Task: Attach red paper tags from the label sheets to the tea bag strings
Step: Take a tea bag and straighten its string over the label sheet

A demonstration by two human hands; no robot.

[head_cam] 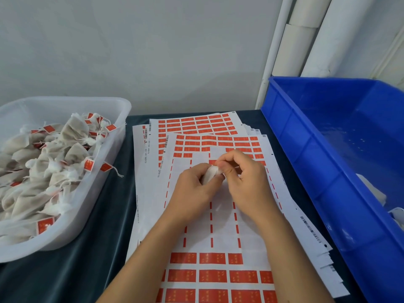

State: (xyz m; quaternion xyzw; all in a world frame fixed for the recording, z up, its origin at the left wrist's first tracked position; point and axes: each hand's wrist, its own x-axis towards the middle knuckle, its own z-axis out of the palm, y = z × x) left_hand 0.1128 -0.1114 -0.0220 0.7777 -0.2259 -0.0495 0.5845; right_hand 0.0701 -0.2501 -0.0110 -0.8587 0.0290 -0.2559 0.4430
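**Both hands on one tea bag, mid-counter**

Counter [105,215] w/ dark teal cloth, pushed against a plain pale grey wall [131,51]. White pipes [306,40] run up the right corner of the room.

Label sheets [218,226] lie fanned in a loose stack at the centre of the counter, white backing w/ rows of red tags [212,258]. Top sheet: mid section already stripped, only red dashed strips there; full rows at near and far ends. Barcodes printed along sheet edges.

Left hand [192,193] and right hand [247,182] meet just above the top sheet. Left fingers curled round a small white tea bag [211,172]; right thumb and fingers pinch at its top end, touching the left hand. A bit of red shows just beside the right fingertips; can't tell if it's a tag in the pinch or one on the sheet.

Left of the sheets: clear tub [109,154] heaped w/ tagged bags [54,160], strings and red tags hanging over its rim. Right: blue bin [317,171], mostly bare inside, a few white bags in its near corner.
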